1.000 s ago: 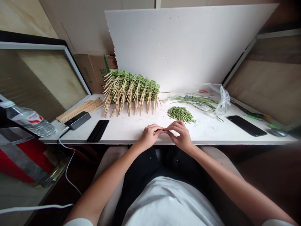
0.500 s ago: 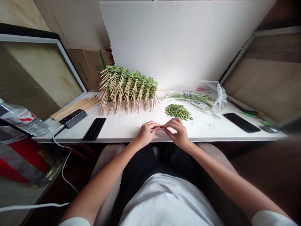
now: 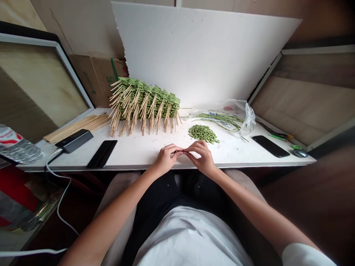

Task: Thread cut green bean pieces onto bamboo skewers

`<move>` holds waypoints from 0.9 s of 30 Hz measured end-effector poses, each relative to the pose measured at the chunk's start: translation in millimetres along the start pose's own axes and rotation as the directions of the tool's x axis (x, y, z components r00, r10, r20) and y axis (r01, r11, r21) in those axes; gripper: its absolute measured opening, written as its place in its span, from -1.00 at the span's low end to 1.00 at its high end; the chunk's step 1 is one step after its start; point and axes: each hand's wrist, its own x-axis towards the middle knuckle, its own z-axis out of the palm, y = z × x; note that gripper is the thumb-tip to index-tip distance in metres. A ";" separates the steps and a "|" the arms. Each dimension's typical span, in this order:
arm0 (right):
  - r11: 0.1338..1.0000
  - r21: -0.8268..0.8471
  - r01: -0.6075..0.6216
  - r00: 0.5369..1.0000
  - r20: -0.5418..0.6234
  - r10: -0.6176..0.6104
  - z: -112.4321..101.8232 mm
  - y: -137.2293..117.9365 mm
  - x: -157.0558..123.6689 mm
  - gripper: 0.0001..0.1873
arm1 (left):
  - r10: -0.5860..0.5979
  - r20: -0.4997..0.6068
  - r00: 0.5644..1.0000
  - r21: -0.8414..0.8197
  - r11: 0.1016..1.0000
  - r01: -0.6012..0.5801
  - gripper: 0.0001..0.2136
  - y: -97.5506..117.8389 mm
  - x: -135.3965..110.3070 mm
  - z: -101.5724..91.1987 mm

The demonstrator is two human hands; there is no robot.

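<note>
My left hand (image 3: pixel 165 159) and my right hand (image 3: pixel 202 156) meet above the table's front edge, fingertips pinched together. A tiny dark piece shows between the fingers, too small to name. Just beyond my right hand lies a heap of short cut green stems (image 3: pixel 203 133). Farther back on the left stands a large stack of skewered green pieces (image 3: pixel 155 96), their bare wooden stick ends pointing towards me. Loose wooden skewers (image 3: pixel 79 127) lie to the left of that stack. Long green stems (image 3: pixel 222 119) stick out of a clear plastic bag (image 3: pixel 247 120).
A black phone (image 3: pixel 102 154) and a dark box-shaped device (image 3: pixel 76 141) with a white cable lie on the left. Beyond them is a plastic bottle (image 3: pixel 19 146). Another phone (image 3: pixel 270 146) and a mouse (image 3: pixel 300 152) lie right. A white board (image 3: pixel 205 55) stands behind.
The view has shifted slightly, so everything appears a little farther left. Both hands keep the same pinch, fingertips together.
</note>
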 end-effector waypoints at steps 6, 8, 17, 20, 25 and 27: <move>1.000 -0.011 -0.029 1.000 0.004 0.029 0.0 0.9 -0.5 -0.89 | -0.014 -0.003 1.000 0.001 1.000 0.014 -0.86 0.1 0.2 -0.1; 0.998 -0.018 -0.054 0.998 0.019 0.054 -0.4 0.2 -0.5 -0.90 | -0.018 -0.001 1.000 0.004 1.000 0.018 -0.86 0.6 0.3 -0.2; 0.999 -0.018 -0.045 0.998 0.032 0.045 -0.7 0.4 0.3 -0.85 | -0.009 -0.018 1.000 0.023 1.000 0.009 -0.87 1.5 0.1 0.3; 1.000 -0.016 -0.011 1.000 0.021 0.011 0.3 1.7 0.1 -0.83 | -0.007 -0.026 1.000 0.024 1.000 0.007 -0.87 1.6 -0.1 0.4; 0.999 -0.033 0.002 1.000 0.014 -0.001 0.7 1.2 0.7 -0.86 | -0.024 -0.033 0.999 0.009 1.000 0.024 -0.90 3.5 -0.1 0.0; 1.000 -0.028 -0.005 1.000 0.020 0.005 0.6 -0.2 1.4 -0.89 | -0.037 -0.028 0.999 0.001 0.999 0.037 -0.91 4.4 0.1 -0.1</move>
